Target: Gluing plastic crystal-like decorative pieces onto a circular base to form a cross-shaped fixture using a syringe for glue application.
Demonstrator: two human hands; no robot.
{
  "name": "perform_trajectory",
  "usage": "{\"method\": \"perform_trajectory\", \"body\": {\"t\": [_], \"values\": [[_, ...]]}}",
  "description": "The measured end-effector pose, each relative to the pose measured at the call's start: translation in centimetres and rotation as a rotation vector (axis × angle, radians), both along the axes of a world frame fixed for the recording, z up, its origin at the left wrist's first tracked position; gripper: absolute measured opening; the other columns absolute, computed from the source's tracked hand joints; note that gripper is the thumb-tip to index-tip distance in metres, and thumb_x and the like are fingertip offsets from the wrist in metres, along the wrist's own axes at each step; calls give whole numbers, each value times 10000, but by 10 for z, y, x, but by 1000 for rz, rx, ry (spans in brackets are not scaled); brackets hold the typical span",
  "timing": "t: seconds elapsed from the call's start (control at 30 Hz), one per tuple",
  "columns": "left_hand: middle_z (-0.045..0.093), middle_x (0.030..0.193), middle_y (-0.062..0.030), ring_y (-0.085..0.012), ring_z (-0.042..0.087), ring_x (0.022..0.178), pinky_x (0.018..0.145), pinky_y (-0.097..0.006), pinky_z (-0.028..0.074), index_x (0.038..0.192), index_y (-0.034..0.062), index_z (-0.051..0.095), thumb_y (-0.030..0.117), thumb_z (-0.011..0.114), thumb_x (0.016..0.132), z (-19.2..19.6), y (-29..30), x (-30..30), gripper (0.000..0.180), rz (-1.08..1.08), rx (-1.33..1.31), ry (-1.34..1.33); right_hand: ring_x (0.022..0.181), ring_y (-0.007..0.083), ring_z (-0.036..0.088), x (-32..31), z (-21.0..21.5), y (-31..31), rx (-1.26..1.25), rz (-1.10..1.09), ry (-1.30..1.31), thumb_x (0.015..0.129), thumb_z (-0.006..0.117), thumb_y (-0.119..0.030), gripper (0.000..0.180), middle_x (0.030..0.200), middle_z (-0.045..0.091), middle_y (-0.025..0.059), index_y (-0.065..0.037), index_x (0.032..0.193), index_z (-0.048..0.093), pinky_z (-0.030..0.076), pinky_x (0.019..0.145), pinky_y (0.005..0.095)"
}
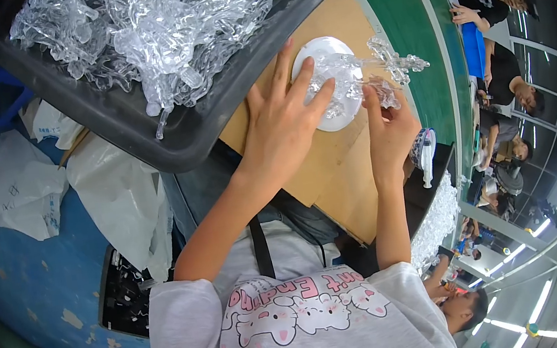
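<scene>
A white round disc (334, 120) lies on a tan board in front of me, with clear moulded plastic pieces (343, 78) over it. My left hand (281, 113) rests at the disc's left side, fingers stretched and spread across its edge, the tips at the clear plastic. On the disc's right side, my right hand (392, 131) pinches a clear branching plastic piece (384, 93) between thumb and fingers. Beyond it, a knobbly clear plastic branch (397, 63) sticks out past the disc to the right. Where one clear piece ends and another begins, I cannot tell.
A black tub (183, 152) heaped with clear plastic parts (180, 31) stands at the far left. The tan board (344, 186) borders a green surface (397, 8). White bags (110, 190) lie left, near a dark bin (124, 288). Several people sit along the right.
</scene>
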State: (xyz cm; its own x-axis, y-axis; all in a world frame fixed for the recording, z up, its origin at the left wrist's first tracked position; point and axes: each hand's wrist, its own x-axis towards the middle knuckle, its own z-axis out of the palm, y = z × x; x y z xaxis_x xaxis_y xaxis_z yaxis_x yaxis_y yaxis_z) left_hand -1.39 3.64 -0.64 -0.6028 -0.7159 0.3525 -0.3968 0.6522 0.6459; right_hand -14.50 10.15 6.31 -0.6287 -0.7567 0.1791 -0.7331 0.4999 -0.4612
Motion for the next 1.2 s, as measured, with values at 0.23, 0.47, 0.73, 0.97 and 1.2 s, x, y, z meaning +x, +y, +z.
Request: {"method": "perform_trajectory", "body": {"t": [0.23,0.47,0.73,0.97,1.2], "values": [[501,1294,-80,-334,212,1371,993,-724,123,1160,195,628,182,650,804,0,-1,2,358,-2,-25,-3,702,129,652,-30,-5,7,-140,-68,-387,873,640,-145,237,815,674,80,59,993,628,525,641,228],[499,1294,-82,-338,215,1369,978,-731,144,1154,191,631,187,645,806,-1,-1,2,348,-1,-32,8,674,121,645,-17,0,4,-97,-27,-259,867,650,-173,256,818,675,71,51,990,630,515,626,222],[500,1291,-89,-333,221,1369,978,-731,150,1144,184,636,175,650,798,1,-1,1,347,5,-44,5,681,102,639,-4,-5,2,-67,-5,-55,864,642,-133,220,841,680,85,32,1009,634,506,631,221],[515,1277,-96,-327,228,1367,980,-730,143,1135,176,638,181,659,788,-4,0,1,347,15,-67,21,729,125,643,-8,-7,9,-121,16,-203,870,636,-111,225,878,671,86,57,1018,620,530,657,240],[518,1281,-90,-320,223,1373,972,-731,156,1135,174,637,193,659,793,-5,3,-1,343,21,-21,50,723,133,637,-35,-15,18,-274,-57,-466,871,639,-153,260,864,659,87,58,1022,621,536,682,249]]}}
